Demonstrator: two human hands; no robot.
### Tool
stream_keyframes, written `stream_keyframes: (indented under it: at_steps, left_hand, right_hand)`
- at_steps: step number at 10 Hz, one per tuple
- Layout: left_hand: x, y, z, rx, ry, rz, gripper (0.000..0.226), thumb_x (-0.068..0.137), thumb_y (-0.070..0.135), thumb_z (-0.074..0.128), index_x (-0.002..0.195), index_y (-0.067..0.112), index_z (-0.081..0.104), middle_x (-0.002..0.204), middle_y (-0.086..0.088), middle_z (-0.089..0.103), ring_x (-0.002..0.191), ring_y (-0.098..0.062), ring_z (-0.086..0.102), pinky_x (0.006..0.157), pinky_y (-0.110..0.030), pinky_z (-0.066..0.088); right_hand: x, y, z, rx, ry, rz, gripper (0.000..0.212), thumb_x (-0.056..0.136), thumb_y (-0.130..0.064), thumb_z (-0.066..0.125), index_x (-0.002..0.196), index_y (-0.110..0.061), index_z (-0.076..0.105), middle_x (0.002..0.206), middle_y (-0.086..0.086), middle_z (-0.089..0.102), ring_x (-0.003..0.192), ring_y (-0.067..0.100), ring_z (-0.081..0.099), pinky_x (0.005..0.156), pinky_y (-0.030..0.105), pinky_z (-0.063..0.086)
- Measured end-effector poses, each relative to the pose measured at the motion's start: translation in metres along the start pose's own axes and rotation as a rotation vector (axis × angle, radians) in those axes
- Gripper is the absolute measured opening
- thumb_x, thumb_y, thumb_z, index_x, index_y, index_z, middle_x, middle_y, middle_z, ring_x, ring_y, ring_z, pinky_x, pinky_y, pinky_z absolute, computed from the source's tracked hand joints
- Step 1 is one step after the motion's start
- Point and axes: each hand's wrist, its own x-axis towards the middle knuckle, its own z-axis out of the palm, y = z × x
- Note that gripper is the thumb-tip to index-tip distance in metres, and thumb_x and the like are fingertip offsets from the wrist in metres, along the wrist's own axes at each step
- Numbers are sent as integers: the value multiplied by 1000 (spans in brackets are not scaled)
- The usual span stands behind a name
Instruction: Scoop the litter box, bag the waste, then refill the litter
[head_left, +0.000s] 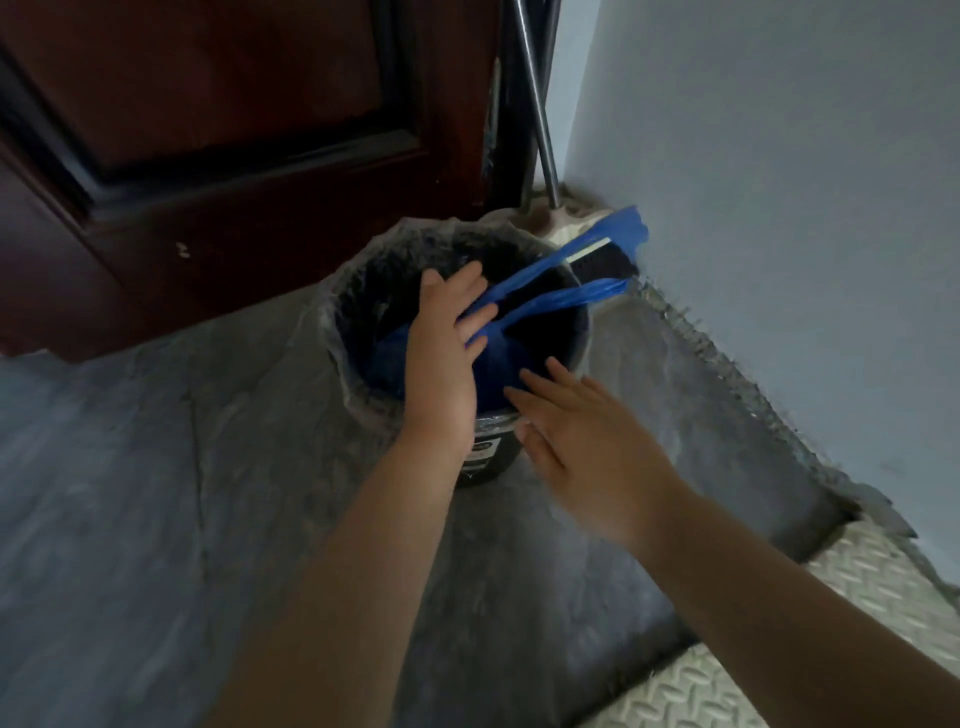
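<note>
A black trash bin (581, 332) lined with clear plastic stands on the floor by the door. A blue plastic bag (501, 364) lies inside it, and its two handle loops (571, 296) stretch out over the right rim. My left hand (441, 353) is over the bin's mouth with its fingers spread flat. The fingertips touch the bag where the loops meet, and I see no closed grip. My right hand (587, 436) hovers at the bin's near right rim, fingers apart, blurred, holding nothing. No litter box or scoop is in view.
A dark wooden door (208, 130) stands behind the bin. A metal pole (540, 104) leans in the corner above a black brush head (602, 265) against the pale wall (779, 208). The floor is grey concrete. A patterned metal plate (857, 597) lies at the right.
</note>
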Motion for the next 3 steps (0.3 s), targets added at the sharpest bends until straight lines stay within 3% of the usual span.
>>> stream_keyframes:
  at_steps: [1,2,3]
  left_hand:
    - [-26,-4,3,485,-49,-25,37,98,41,40,124,27,61,124,13,60,114,-2,54,94,-21,39]
    - [-42,7,0,1072,-293,-57,37,99,36,39,128,23,57,127,9,58,116,-11,55,97,-29,43]
    - [-52,44,2,1523,-647,-244,50,98,42,38,142,18,39,143,-1,43,127,-22,46,101,-38,42]
  right_hand:
    - [-14,4,-13,-22,-124,-3,53,101,-30,32,152,-20,17,160,-1,9,147,18,3,118,32,7]
    - [-28,0,-46,21,-157,117,43,100,-30,35,140,-17,43,147,2,41,136,19,36,109,32,30]
    - [-46,-4,-98,20,-201,237,41,101,-35,31,136,-20,46,139,-2,47,127,17,45,101,33,39]
